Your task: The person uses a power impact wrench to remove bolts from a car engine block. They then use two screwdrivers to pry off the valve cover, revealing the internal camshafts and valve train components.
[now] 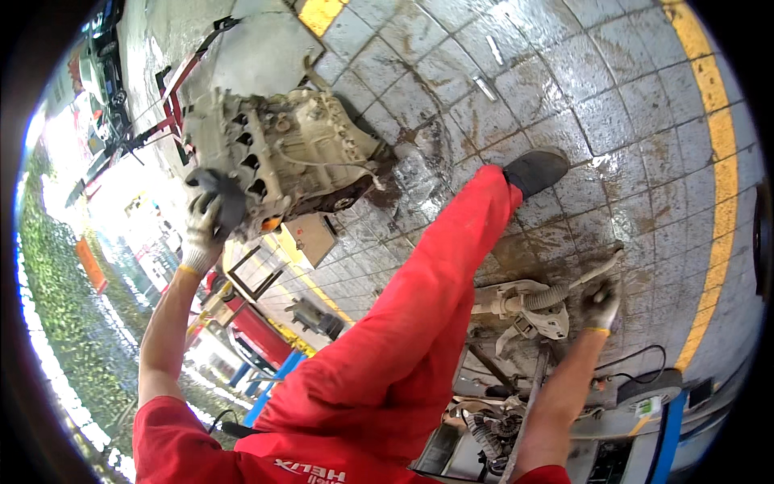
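My left hand (pixel 203 222), in a white knit glove, is closed on a dark, rounded part (pixel 225 198) whose exact kind I cannot make out. It is at the near left end of a dirty engine block (pixel 310 141), which is coated in pale grime. On the right, my right hand (pixel 601 305) wears a matching glove with a dark palm. It is low over the floor, beside a dirty drive-shaft-like part with a ribbed boot (pixel 547 298). Motion smears its fingers, so whether they hold anything is unclear.
A red metal stand (pixel 171 117) is behind the engine. A cardboard box (pixel 310 239) lies near it on the grey tiles. My leg in red trousers (pixel 403 298) crosses the middle. More greasy parts (pixel 492 427) lie lower right, near a blue post (pixel 669 440). Yellow lines (pixel 720 194) mark the floor.
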A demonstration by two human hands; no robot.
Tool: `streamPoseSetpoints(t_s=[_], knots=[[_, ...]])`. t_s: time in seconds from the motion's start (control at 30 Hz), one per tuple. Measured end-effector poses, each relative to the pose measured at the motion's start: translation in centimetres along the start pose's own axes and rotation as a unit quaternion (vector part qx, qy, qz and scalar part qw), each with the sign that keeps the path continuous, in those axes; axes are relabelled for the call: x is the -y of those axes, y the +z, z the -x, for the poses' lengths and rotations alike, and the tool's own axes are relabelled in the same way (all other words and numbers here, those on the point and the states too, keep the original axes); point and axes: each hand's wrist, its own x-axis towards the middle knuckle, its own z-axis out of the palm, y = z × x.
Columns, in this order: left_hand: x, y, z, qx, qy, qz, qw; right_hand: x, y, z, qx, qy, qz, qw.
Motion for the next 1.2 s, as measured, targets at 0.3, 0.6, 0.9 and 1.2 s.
streamPoseSetpoints(t_s=[0.3, 0.6, 0.9, 1.2], knots=[[2.5, 1.2, -1.2, -0.024, 0.081, 0.039, 0.996, -22.8, 10.0, 28.6, -0.054, -0.091, 0.263, 0.959], [4.6, -0.9, -4.6, 0.048, 0.231, 0.173, 0.956, -35.6, 20.7, 45.2, 0.229, -0.195, 0.698, 0.650], [7.4, 3.7, -6.0, -0.087, 0.288, 0.331, 0.894, -50.1, 24.5, 48.3, 0.185, -0.208, 0.710, 0.647], [7.5, 5.3, -5.8, -0.149, 0.265, 0.370, 0.878, -61.6, 28.3, 52.3, 0.026, -0.318, 0.691, 0.648]])
